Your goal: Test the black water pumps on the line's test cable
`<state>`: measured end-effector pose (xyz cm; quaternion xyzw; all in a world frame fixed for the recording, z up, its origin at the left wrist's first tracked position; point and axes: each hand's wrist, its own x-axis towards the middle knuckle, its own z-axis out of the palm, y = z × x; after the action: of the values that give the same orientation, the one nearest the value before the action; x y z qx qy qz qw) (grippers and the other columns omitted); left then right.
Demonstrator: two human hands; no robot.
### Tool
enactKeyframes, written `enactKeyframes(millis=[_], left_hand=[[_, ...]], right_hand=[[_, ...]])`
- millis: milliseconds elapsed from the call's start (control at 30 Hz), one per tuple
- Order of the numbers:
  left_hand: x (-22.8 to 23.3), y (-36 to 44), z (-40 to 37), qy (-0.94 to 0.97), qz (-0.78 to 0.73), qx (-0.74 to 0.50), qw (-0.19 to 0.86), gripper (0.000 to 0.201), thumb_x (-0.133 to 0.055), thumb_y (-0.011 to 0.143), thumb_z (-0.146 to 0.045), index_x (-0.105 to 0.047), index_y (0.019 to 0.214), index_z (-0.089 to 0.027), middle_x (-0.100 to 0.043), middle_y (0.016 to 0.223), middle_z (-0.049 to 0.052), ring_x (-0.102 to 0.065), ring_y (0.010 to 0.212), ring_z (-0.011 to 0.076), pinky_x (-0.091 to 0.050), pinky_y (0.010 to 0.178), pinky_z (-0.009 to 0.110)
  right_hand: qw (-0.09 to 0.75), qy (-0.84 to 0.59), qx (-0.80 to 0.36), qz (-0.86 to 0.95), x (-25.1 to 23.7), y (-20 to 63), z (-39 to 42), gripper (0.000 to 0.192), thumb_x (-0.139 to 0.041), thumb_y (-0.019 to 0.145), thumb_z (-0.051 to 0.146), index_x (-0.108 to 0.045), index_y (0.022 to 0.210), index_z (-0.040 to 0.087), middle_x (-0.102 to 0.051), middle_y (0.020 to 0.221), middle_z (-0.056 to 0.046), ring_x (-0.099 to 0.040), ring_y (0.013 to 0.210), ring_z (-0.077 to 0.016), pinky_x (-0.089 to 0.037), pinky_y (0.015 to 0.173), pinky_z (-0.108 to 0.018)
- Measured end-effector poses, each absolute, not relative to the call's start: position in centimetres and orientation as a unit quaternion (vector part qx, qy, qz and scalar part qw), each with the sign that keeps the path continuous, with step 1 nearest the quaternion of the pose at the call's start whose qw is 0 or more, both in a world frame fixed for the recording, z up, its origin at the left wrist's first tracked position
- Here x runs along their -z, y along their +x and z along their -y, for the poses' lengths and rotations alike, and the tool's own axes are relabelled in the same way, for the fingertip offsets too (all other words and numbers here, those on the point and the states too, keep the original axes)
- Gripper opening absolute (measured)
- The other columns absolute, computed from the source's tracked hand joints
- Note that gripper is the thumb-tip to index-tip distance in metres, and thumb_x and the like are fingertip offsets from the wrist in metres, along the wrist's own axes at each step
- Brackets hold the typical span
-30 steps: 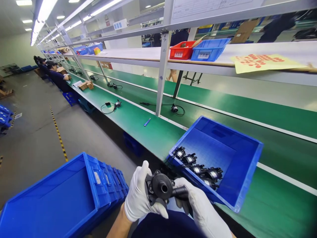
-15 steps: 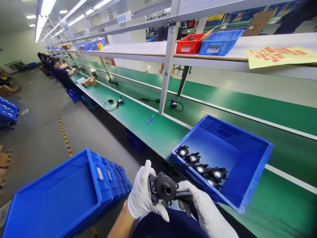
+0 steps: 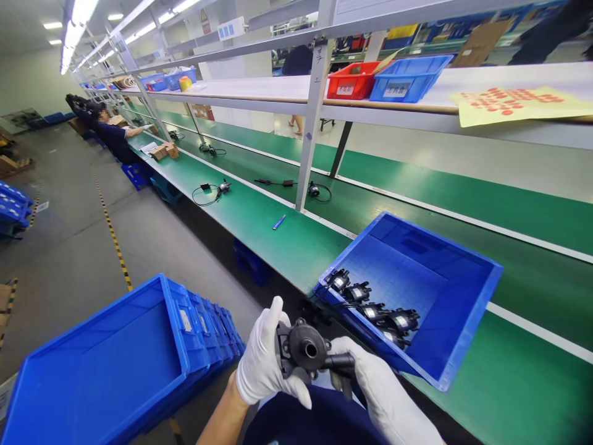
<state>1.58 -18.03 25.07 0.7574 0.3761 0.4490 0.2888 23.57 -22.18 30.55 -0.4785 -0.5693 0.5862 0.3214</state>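
A black water pump [image 3: 308, 347] with a round face and a side spout is held up in front of my body. My left hand [image 3: 265, 355], in a white glove, grips its left side, the thumb raised and the fingers underneath. Round the spout on the right, the gloved fingers of my right hand [image 3: 365, 377] are closed; part of them is hidden behind it. Just beyond my hands, a blue bin [image 3: 445, 364] on the bench holds several black pumps [image 3: 370, 309] with white labels, grouped along its near left side.
At my left stands a stack of blue bins [image 3: 111, 371]. The green bench [image 3: 259, 216] carries a blue cutter [image 3: 278, 222] and pumps with cables [image 3: 224, 186]. On the shelf above are a red tray [image 3: 352, 80] and a blue tray [image 3: 407, 80]. A co-worker [image 3: 113, 133] sits farther along the bench.
The view has shifted slightly, so the bench and bin appear a little farther left. The co-worker's arm is stretched out farther over the bench. Both my hands keep hold of the pump.
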Motion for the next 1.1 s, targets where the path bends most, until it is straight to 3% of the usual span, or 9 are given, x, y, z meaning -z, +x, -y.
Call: enactKeyframes(millis=[167,367,633,800,867,967,1033,1100], left_hand=[[-25.3,1.7,18.1,0.755,-0.374,-0.45,0.296,0.135,-0.065,0.057,-0.09,-0.007,0.162,-0.026,-0.055,0.107,0.005,-0.061,0.084,0.0214,-0.051,0.08,0.039],[-24.8,1.6,18.1,0.759,-0.377,-0.431,0.311,0.139,-0.068,0.057,-0.088,-0.007,0.162,-0.021,-0.058,0.109,0.007,-0.063,0.087,0.0237,-0.052,0.084,0.04],[-24.7,2.2,18.2,0.753,-0.402,-0.415,0.316,0.139,-0.068,0.057,-0.089,-0.011,0.161,-0.018,-0.059,0.108,0.008,-0.062,0.087,0.0238,-0.052,0.082,0.041],[-26.0,2.5,19.1,0.72,-0.434,-0.409,0.354,0.142,-0.061,0.052,-0.096,-0.018,0.16,-0.015,-0.06,0.109,0.011,-0.062,0.091,0.0277,-0.052,0.087,0.047],[-26.9,2.3,19.9,0.657,-0.435,-0.413,0.456,0.128,-0.045,0.066,-0.096,-0.021,0.16,-0.014,-0.062,0.114,0.014,-0.063,0.099,0.0296,-0.051,0.095,0.049],[-28.3,1.9,21.0,0.566,-0.421,-0.404,0.583,0.093,-0.018,0.093,-0.079,-0.032,0.158,-0.015,-0.057,0.138,0.019,-0.056,0.127,0.0295,-0.043,0.111,0.047],[-29.0,1.9,21.3,0.561,-0.433,-0.392,0.586,0.08,-0.032,0.098,-0.07,-0.038,0.155,-0.015,-0.048,0.152,0.018,-0.047,0.14,0.0272,-0.036,0.119,0.043],[-29.1,2.5,21.0,0.555,-0.462,-0.383,0.576,0.075,-0.045,0.096,-0.065,-0.05,0.146,-0.009,-0.057,0.144,0.018,-0.056,0.13,0.0248,-0.044,0.112,0.038]], right_hand=[[0.303,-0.483,-0.572,0.589,-31.1,23.7,22.2,0.07,-0.021,0.097,0.078,-0.06,0.094,0.021,-0.063,0.08,-0.005,-0.048,0.064,-0.0163,-0.044,0.065,-0.03],[0.307,-0.484,-0.557,0.601,-31.6,23.8,22.1,0.069,-0.022,0.097,0.078,-0.06,0.094,0.021,-0.057,0.072,-0.001,-0.045,0.063,-0.0155,-0.04,0.062,-0.028],[0.303,-0.501,-0.555,0.591,-31.0,24.3,21.9,0.063,-0.028,0.099,0.073,-0.062,0.096,0.021,-0.06,0.074,-0.002,-0.049,0.063,-0.0158,-0.044,0.064,-0.029],[0.299,-0.557,-0.576,0.518,-30.1,24.1,21.4,0.056,-0.04,0.097,0.072,-0.057,0.077,0.022,-0.058,0.067,-0.002,-0.048,0.058,-0.0149,-0.039,0.056,-0.028],[0.308,-0.552,-0.637,0.44,-29.8,23.7,21.0,0.059,-0.036,0.098,0.071,-0.049,0.069,0.021,-0.056,0.062,-0.001,-0.04,0.05,-0.0119,-0.032,0.049,-0.026],[0.313,-0.545,-0.704,0.331,-29.9,22.9,20.2,0.063,-0.034,0.097,0.073,-0.04,0.062,0.021,-0.045,0.05,0.003,-0.025,0.043,-0.0079,-0.018,0.044,-0.023],[0.308,-0.552,-0.694,0.346,-30.5,22.3,19.8,0.064,-0.038,0.095,0.075,-0.039,0.059,0.021,-0.042,0.047,0.004,-0.024,0.043,-0.0079,-0.019,0.044,-0.023],[0.295,-0.549,-0.658,0.423,-31.5,21.7,19.6,0.066,-0.041,0.093,0.076,-0.044,0.056,0.021,-0.047,0.048,0.001,-0.032,0.045,-0.0101,-0.028,0.046,-0.025]])
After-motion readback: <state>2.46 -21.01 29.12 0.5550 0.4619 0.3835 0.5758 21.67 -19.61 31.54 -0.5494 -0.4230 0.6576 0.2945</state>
